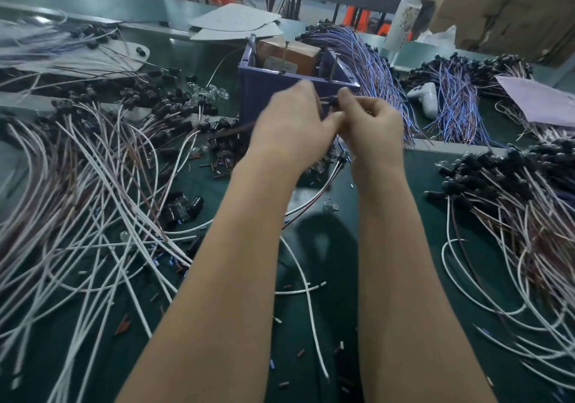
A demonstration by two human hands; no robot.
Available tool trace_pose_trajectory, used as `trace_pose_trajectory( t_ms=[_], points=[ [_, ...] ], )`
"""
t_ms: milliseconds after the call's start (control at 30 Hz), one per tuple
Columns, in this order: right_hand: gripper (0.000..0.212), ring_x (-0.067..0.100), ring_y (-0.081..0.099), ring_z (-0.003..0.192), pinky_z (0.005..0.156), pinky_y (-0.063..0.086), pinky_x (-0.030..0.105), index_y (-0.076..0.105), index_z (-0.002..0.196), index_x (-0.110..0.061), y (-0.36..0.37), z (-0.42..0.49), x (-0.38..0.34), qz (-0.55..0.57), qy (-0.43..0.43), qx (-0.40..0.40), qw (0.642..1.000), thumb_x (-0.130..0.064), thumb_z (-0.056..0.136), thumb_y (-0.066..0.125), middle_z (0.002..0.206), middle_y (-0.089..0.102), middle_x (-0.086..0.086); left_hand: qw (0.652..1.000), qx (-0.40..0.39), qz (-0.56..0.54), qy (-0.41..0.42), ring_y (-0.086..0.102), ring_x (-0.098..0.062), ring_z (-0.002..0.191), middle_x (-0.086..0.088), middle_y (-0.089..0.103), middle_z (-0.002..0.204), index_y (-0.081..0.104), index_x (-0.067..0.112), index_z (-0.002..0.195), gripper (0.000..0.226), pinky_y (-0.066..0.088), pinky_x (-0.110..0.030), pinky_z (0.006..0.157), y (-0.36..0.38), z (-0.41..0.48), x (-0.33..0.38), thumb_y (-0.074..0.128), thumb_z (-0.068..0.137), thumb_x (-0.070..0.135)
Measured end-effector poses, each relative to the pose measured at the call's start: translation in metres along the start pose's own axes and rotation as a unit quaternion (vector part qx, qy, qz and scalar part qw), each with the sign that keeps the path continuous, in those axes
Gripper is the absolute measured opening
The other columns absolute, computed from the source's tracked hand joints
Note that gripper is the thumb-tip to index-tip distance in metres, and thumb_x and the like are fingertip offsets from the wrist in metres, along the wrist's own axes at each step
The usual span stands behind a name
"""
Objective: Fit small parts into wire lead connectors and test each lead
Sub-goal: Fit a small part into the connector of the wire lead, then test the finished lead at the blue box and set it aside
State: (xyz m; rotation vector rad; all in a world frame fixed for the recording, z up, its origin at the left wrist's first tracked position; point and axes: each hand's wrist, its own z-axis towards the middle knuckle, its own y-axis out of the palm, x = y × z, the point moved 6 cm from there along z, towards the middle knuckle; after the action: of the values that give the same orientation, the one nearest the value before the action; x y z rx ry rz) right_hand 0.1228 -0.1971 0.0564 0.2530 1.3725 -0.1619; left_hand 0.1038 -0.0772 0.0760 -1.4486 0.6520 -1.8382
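forearms stretch over green worktop; left hand and right hand meet, curled fingers of both pinching a small black connector, blurred, just before blue bin.

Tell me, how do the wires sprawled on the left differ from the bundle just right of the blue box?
The left wires are white and brown; the bundle is blue and purple. The left wires lie loose, curling across one another, while the bundle's strands run side by side in one sweep. The left wires spread wide; the bundle is narrower and tighter. Both end in small black connectors.
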Motion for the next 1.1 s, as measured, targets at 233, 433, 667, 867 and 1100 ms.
trace_pose_trajectory(
  t_ms=[233, 433, 667, 867, 1100],
  points=[
    [0.026, 0.006, 0.036, 0.036, 0.038, 0.029, 0.017, 0.054, 0.067, -0.013, -0.014, 0.01, 0.012, -0.055, 0.075, -0.076, 0.993, -0.014, 0.092, 0.057, 0.045, 0.047, -0.005, 0.821, -0.048, -0.546, -0.158, 0.034, -0.003, 0.033, 0.007, 0.047, 0.052, 0.054, 0.011, 0.09, 0.037, 0.027, -0.016, 0.036, 0.027, -0.003, -0.013, 0.035, 0.101, 0.04],
    [0.023, 0.016, 0.047, 0.049, 0.058, 0.04, 0.026, 0.059, 0.065, -0.013, -0.024, 0.006, 0.016, -0.322, 0.113, -0.152, 0.928, -0.02, 0.087, 0.056, 0.042, 0.052, -0.002, 0.748, 0.097, -0.641, -0.142, 0.025, -0.001, 0.035, 0.009, 0.035, 0.046, 0.051, 0.011, 0.079, 0.031, 0.019, -0.015, 0.037, -0.001, 0.002, -0.051, 0.034, 0.104, 0.018],
    [0.046, 0.029, 0.06, 0.077, 0.088, 0.05, 0.057, 0.063, 0.102, 0.004, 0.024, -0.013, 0.001, -0.298, 0.012, -0.255, 0.92, -0.037, 0.1, 0.042, 0.081, 0.064, 0.016, 0.955, -0.126, -0.254, -0.091, 0.043, -0.019, 0.049, -0.009, 0.049, 0.06, 0.05, 0.008, 0.067, 0.033, 0.036, -0.022, 0.049, 0.028, 0.0, -0.03, 0.037, 0.097, 0.008],
    [0.047, 0.015, 0.049, 0.052, 0.054, 0.04, 0.027, 0.058, 0.069, -0.005, 0.035, -0.012, 0.004, -0.283, -0.032, -0.188, 0.94, -0.033, 0.102, 0.039, 0.053, 0.053, 0.0, 0.969, -0.085, -0.212, -0.094, 0.048, -0.019, 0.05, -0.008, 0.053, 0.057, 0.055, 0.007, 0.062, 0.032, 0.04, -0.023, 0.053, 0.012, 0.002, -0.029, 0.04, 0.091, 0.008],
    [0.046, 0.002, 0.036, 0.035, 0.036, 0.028, 0.015, 0.061, 0.068, -0.012, 0.022, -0.007, 0.016, -0.222, 0.039, -0.115, 0.967, -0.033, 0.102, 0.038, 0.051, 0.043, -0.005, 0.715, 0.068, -0.675, -0.167, 0.051, -0.005, 0.053, -0.001, 0.055, 0.075, 0.057, 0.007, 0.088, 0.028, 0.045, -0.017, 0.048, -0.026, 0.001, -0.046, 0.039, 0.102, 0.023]
  ],
)
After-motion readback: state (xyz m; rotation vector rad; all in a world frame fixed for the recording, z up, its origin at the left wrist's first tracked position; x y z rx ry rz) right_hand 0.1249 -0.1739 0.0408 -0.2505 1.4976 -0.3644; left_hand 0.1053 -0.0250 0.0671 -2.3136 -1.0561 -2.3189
